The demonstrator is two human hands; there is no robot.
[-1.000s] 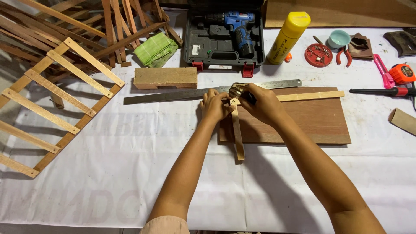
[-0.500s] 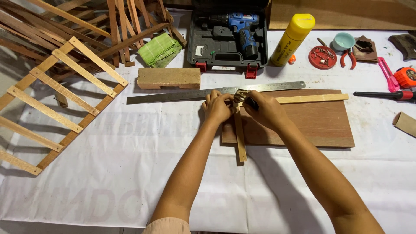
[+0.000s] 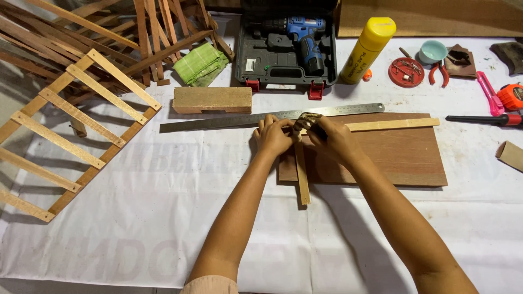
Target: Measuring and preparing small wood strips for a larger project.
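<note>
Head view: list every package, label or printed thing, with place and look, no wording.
Yellow bottle: back centre, tall, dark print down its side.
Drill case: open, black, red latches, small white sticker inside.
Table cover: white, faint grey lettering.
Tape measure: right edge, orange.

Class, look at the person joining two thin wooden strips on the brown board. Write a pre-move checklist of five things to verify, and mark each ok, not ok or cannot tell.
1. Left hand steadies the short pale wooden strip at its top end: ok.
2. Right hand is at the corner joint: ok.
3. Long pale wooden strip lies flat on the brown rectangular wooden board: ok.
4. Strips meet square: cannot tell, the hands cover the joint.
5. Long steel ruler lies clear of the hands: not ok, fingers overlap it.
</note>
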